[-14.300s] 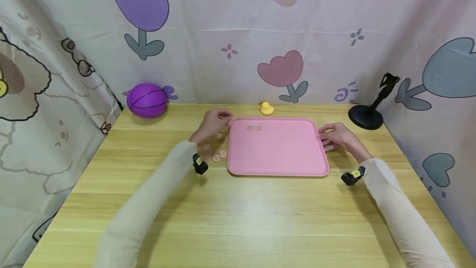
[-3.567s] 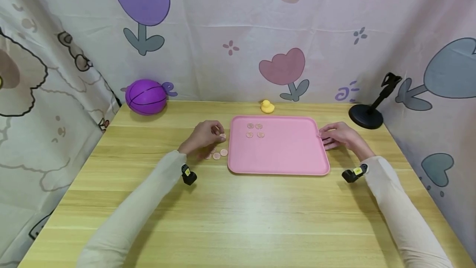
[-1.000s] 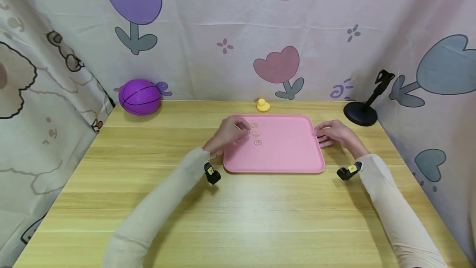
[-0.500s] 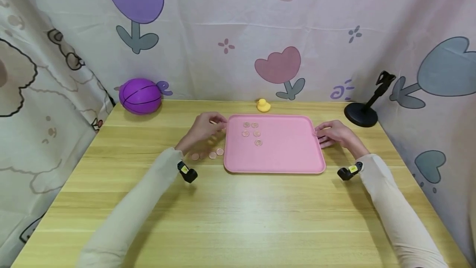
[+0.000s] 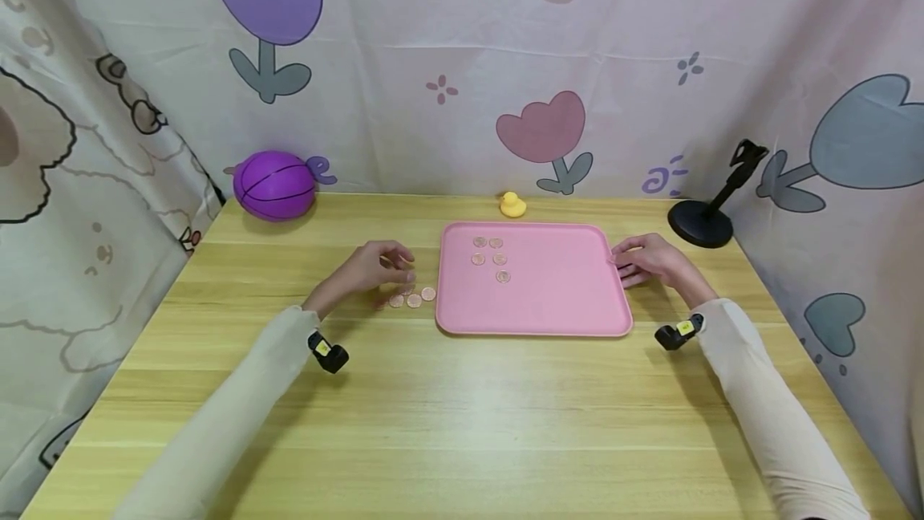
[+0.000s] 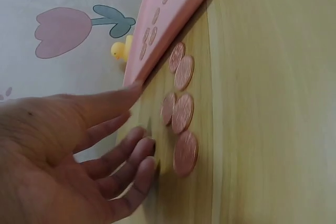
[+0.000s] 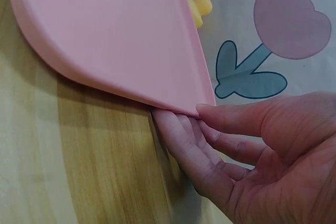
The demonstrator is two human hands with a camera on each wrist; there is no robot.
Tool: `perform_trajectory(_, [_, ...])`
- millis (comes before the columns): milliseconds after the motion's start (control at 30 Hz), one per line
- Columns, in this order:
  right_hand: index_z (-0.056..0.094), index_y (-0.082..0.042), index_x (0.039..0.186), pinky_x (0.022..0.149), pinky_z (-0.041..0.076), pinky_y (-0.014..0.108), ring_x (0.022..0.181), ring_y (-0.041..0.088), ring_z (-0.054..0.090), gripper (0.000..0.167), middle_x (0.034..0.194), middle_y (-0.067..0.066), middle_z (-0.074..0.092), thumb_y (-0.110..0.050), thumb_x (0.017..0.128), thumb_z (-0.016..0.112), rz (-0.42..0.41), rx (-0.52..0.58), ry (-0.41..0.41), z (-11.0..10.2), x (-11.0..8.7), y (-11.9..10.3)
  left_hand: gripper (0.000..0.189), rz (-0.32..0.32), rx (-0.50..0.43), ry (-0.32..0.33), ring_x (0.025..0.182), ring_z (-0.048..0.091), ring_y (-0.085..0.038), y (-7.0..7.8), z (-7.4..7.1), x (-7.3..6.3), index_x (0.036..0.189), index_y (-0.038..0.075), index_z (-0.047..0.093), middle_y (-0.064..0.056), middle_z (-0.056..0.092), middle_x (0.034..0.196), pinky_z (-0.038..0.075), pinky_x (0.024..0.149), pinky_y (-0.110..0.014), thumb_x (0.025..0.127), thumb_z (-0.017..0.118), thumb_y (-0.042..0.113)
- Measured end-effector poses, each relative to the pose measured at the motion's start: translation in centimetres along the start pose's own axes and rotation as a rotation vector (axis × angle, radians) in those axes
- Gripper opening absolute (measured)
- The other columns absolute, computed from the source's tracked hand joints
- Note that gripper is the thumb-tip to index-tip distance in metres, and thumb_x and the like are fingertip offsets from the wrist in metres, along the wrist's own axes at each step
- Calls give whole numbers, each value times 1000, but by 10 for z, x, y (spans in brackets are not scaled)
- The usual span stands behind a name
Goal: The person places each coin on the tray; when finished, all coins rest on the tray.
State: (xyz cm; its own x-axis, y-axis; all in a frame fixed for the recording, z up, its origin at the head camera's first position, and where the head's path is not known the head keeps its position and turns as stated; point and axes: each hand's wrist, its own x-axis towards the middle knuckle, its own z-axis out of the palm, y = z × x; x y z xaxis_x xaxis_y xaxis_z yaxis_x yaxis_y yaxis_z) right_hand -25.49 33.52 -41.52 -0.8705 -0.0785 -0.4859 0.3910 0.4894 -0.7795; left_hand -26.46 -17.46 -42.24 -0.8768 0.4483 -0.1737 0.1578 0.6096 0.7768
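My left hand (image 5: 370, 267) hovers over several loose copper-coloured coins (image 5: 414, 301) on the table, left of the pink tray (image 5: 563, 295). In the left wrist view its thumb and fingers stand apart with nothing between them, and the coins (image 6: 182, 113) lie just beyond the fingertips, two of them overlapping. More coins (image 5: 500, 259) sit inside the tray near its left side: two rows of two, and one below. At the tray's right edge my right hand (image 5: 653, 259) pinches the rim, thumb on top and fingers against the outer side, as the right wrist view shows.
A yellow rubber duck (image 5: 513, 205) stands behind the tray. The purple ball (image 5: 274, 186) is at the back left corner, a black stand (image 5: 702, 223) at the back right. A patterned cloth (image 5: 404, 135) hangs behind the wooden table (image 5: 476, 424).
The tray held two coins at first and now holds several. Over the last second my left hand withdrew from the tray to the loose coins at left. The right hand kept its grip.
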Motion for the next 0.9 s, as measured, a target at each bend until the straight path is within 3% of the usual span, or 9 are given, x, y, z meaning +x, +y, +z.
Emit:
perform_trajectory(167, [43, 17, 144, 78, 65, 38, 78, 15, 76, 46, 98, 12, 77, -8, 108, 56, -9, -6, 8, 2, -3, -1, 54, 95, 129, -126, 107, 60, -32, -9, -8, -9, 131, -2, 63, -20, 65, 120, 52, 97, -46, 87, 87, 17])
perform_trajectory(267, [43, 17, 144, 77, 65, 37, 77, 15, 76, 46, 97, 11, 77, -9, 108, 56, -14, -14, 13, 1, -4, -1, 59, 148, 165, -146, 103, 56, -32, -14, -9, -12, 133, -2, 62, -20, 61, 116, 51, 92, -45, 84, 90, 14])
perform_trajectory(567, [45, 15, 144, 78, 65, 35, 77, 14, 76, 45, 97, 9, 76, -11, 109, 56, -2, -19, 23, 2, -4, -2, 38, 119, 182, -20, 80, 52, -20, -17, -10, -14, 115, 2, 64, -12, 58, 91, 45, 72, -31, 86, 87, 9])
perform_trajectory(700, [44, 14, 145, 78, 65, 35, 78, 13, 76, 46, 97, 7, 76, -12, 109, 56, 5, -14, 23, 3, -3, -1, 29, 93, 166, 9, 78, 52, -19, -16, -9, -13, 109, 3, 67, -8, 59, 86, 43, 70, -31, 87, 85, 9])
perform_trajectory(900, [44, 14, 146, 79, 65, 36, 79, 14, 76, 47, 98, 8, 76, -13, 109, 57, 3, -23, 25, 2, -3, -1, 22, 116, 183, 69, 77, 53, -19, -18, -4, -13, 103, 3, 71, -7, 62, 84, 44, 72, -32, 88, 85, 9])
